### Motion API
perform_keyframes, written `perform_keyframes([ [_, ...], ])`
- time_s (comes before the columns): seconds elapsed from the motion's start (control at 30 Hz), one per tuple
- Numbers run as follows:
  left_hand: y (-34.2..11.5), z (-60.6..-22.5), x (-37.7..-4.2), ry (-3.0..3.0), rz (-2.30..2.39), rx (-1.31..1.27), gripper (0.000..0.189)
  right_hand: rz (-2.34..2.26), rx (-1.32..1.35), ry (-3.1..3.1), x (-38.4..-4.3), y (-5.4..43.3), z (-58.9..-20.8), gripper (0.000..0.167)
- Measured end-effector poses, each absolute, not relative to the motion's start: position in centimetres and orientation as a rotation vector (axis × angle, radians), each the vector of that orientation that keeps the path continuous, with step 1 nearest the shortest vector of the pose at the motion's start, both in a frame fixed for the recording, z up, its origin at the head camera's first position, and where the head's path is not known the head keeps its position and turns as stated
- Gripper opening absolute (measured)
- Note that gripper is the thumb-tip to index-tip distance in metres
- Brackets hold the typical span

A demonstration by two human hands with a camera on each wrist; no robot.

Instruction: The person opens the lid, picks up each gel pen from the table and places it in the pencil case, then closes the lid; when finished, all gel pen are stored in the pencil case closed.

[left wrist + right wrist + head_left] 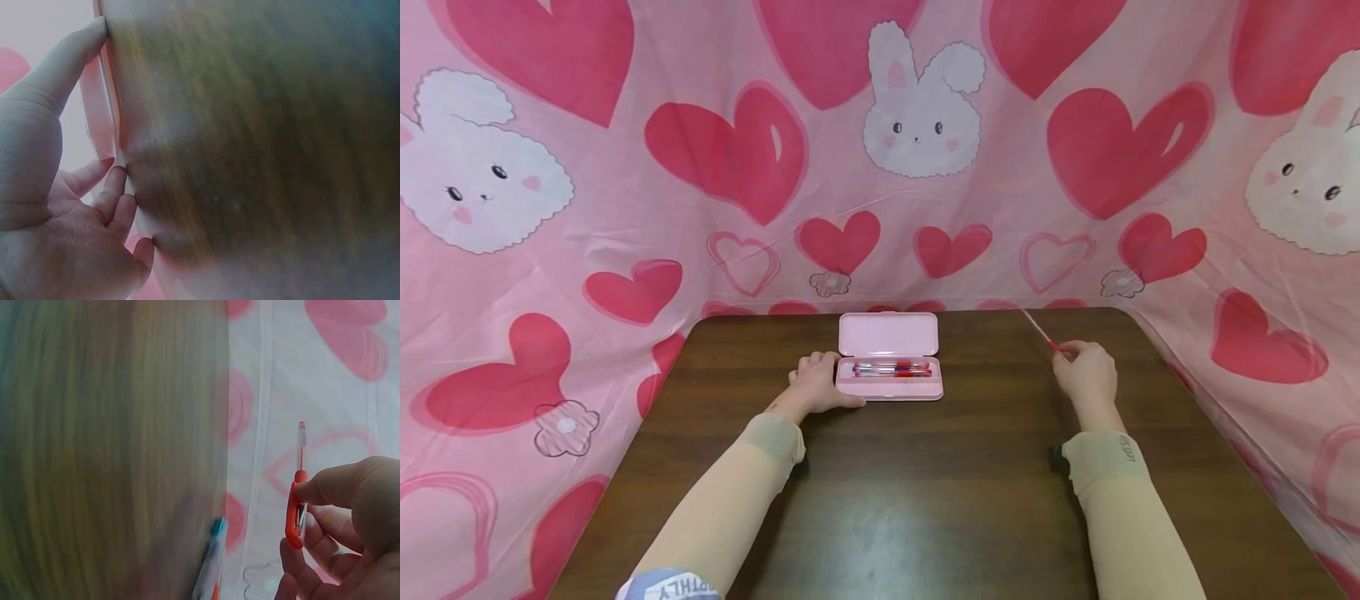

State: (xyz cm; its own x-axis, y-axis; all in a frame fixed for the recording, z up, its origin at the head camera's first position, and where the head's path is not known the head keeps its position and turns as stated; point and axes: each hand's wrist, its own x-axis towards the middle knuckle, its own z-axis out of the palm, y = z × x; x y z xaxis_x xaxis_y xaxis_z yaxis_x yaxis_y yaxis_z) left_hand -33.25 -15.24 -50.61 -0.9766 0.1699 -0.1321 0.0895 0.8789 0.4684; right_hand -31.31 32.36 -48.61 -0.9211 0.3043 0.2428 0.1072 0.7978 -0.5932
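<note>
A pink pencil case [889, 392] lies with its lid [888, 334] folded back. Several clear-barrelled pens [891, 369] with red and blue parts lie crosswise in its rear compartment. My left hand [815, 385] grips the case's left end, thumb along the front edge and fingers at the left side; in the left wrist view the fingertips [117, 178] meet its edge. Off to the right, my right hand [1087, 377] pinches a red pen [300, 481] between thumb and fingers. Its slim clear barrel points away toward the back edge of the table.
The brown wooden table [880, 483] carries the case. A pink cloth [895, 200] with hearts and rabbits hangs behind and at both sides. Low in the right wrist view, a blurred pen-like thing [211, 565] with a teal end shows near the table edge.
</note>
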Motion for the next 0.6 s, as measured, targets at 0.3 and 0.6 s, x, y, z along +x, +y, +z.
perform_keyframes([
  [0.3,-15.3,-50.4,-33.2,2.877,0.711,0.204,0.104,0.739,-0.107,-2.678,-32.0,28.2,-48.5,0.029],
  [0.6,-15.3,-50.4,-33.1,2.875,0.708,0.204,0.103,0.715,0.083,-2.665,-32.6,23.7,-47.7,0.025],
])
